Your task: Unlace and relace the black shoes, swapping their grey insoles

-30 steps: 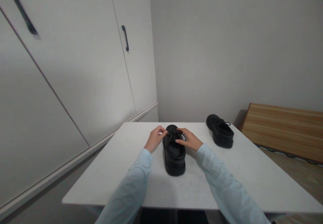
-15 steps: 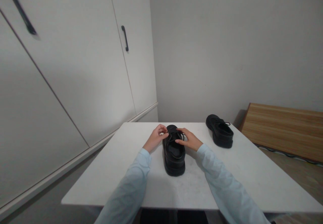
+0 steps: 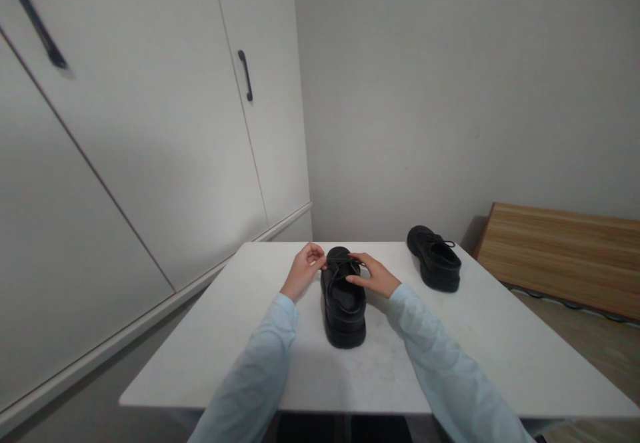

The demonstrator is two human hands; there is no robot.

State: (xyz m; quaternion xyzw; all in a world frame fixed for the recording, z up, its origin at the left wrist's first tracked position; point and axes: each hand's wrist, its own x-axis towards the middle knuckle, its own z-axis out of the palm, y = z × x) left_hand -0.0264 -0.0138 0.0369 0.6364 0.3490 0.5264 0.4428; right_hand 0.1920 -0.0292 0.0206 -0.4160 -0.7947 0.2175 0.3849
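At the middle of the white table (image 3: 190, 363), from the head view, we are bending over a black shoe (image 3: 346, 323) that is standing upright on its sole, its heel facing us and its toe pointing away. Our left hand (image 3: 302, 271) is closing thumb and forefinger in what looks like a pinch on a thin dark lace (image 3: 341, 258), just beside the shoe's left edge. The strand is running across the upper toward our right hand (image 3: 379, 276), which is reaching in from the other side. Its thumb and forefinger are standing apart over the lacing, and we cannot tell whether any of its fingers are gripping the strand. We seem to be drawing or arranging the lace across the front of the shoe; as we judge it, the next move is calling for a firm pinch on the left and a light, steadying touch on the right, so that the shoe is not sliding or twisting. The shoe's opening is facing up and showing a dark insole, with nothing else that we can make out inside. Near the table's right edge, well apart from our hands, a second shoe (image 3: 440, 273) is resting upright, its toe pointing away to the left, a lace loop (image 3: 449, 243) sticking out beside its dark opening. To the left, the white cabinet (image 3: 150, 130) is standing shut, hiding whatever it is holding, and a wooden board (image 3: 560, 256) is lying beyond the table on the right.
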